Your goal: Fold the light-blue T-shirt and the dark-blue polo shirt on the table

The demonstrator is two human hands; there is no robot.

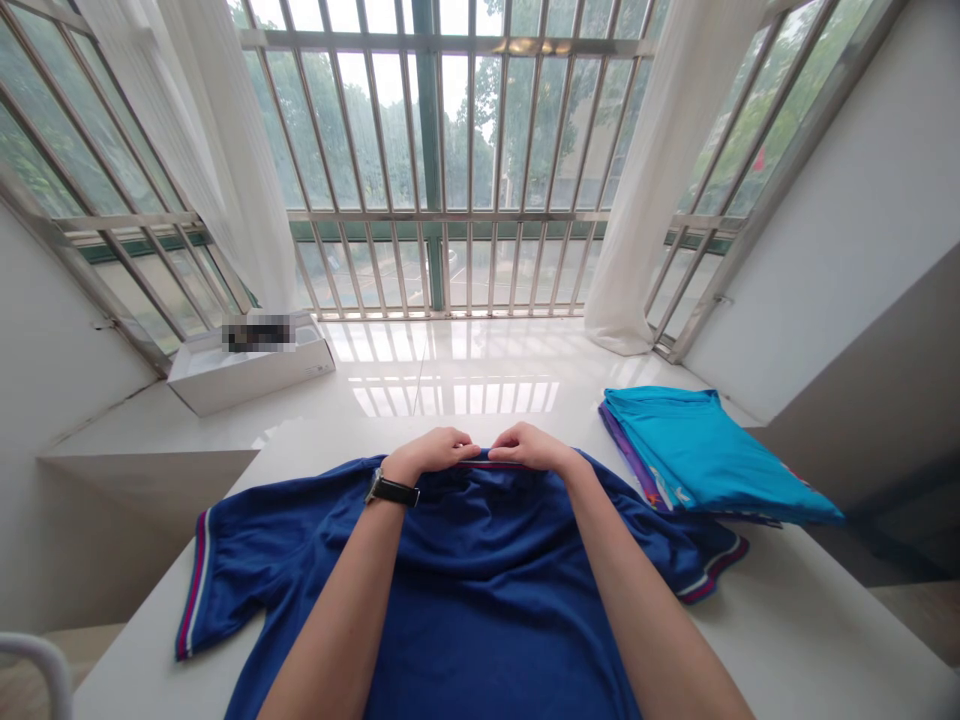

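Observation:
A dark blue short-sleeved shirt (495,600) lies spread on the white table, its collar edge at the far side. Red and white stripes trim its sleeve ends and collar. My left hand (437,450), with a black-strapped watch (393,490) on the wrist, pinches the collar a little left of its middle. Close beside it, my right hand (531,447) grips the same collar edge with bent fingers. A small gap separates the two hands. Both forearms stretch over the shirt's body, hiding parts of it.
Folded clothes, a bright blue one (690,450) on top of a purple one (626,452), overlap the right sleeve. A white box (255,375) with a blurred dark item sits on the windowsill (450,370) at left. White curtains (634,220) hang before the barred window.

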